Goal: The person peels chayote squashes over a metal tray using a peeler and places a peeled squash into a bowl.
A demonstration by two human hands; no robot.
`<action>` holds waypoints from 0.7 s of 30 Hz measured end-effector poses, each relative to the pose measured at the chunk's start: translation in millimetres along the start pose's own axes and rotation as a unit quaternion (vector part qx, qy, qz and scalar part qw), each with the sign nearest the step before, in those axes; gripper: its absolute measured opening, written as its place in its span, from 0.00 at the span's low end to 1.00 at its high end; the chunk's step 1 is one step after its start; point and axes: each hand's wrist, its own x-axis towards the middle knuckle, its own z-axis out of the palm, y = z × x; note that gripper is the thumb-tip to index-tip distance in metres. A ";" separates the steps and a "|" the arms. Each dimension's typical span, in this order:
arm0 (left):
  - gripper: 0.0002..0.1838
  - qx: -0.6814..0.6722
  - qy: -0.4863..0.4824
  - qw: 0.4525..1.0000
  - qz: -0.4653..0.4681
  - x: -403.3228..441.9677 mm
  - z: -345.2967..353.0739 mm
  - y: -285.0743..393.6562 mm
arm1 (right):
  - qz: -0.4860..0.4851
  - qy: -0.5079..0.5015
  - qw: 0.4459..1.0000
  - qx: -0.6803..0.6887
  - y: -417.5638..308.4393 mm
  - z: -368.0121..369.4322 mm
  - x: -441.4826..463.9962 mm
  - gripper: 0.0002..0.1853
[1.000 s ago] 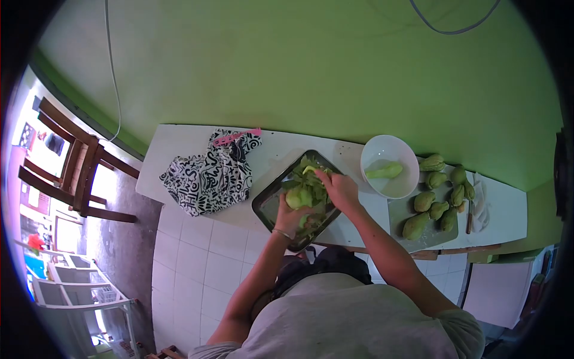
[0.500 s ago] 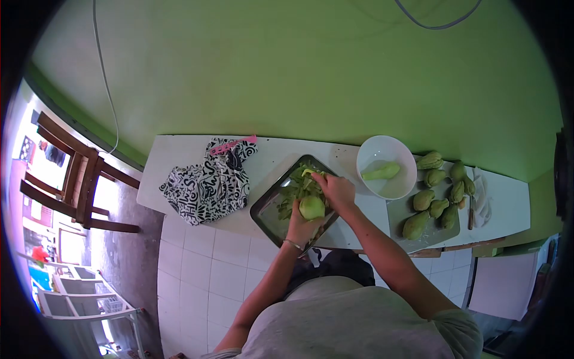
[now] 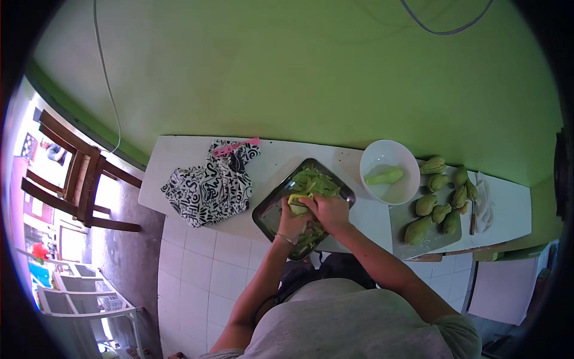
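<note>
My left hand (image 3: 293,224) is closed around a partly peeled green papaya (image 3: 297,209), low over the metal tray (image 3: 267,210). My right hand (image 3: 330,212) is closed and meets the fruit from the right. A yellow peeler (image 3: 298,197) shows at its fingertips, against the top of the papaya; its handle is mostly hidden by the fingers. Green peelings (image 3: 315,181) lie heaped in the tray, behind and below my hands. To the right, a white bowl (image 3: 390,147) holds one pale peeled papaya (image 3: 384,175).
Several unpeeled papayas (image 3: 417,230) lie on a grey board (image 3: 402,210) at the right, beside a knife (image 3: 473,218) and white cloth (image 3: 484,200). A black-and-white patterned cloth (image 3: 206,194) with a pink item (image 3: 237,147) lies left. The green wall borders the table's far edge.
The papaya has been tilted and drawn slightly left and nearer, now mostly covered by my fingers. My right hand with the peeler has come down onto it, uncovering the peelings behind.
</note>
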 end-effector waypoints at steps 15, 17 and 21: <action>0.39 0.162 0.032 0.978 0.124 3.7 11.9 -31.2 | 0.155 -0.105 0.981 -0.060 52.7 6.2 27.5 0.30; 0.37 0.146 0.030 0.975 0.162 15.5 -10.1 -31.7 | 0.138 -0.083 0.987 -0.009 37.3 -5.5 22.9 0.29; 0.33 0.137 0.029 0.986 0.096 14.2 -20.4 -14.0 | 0.099 -0.106 0.988 0.048 3.2 -11.1 -1.0 0.25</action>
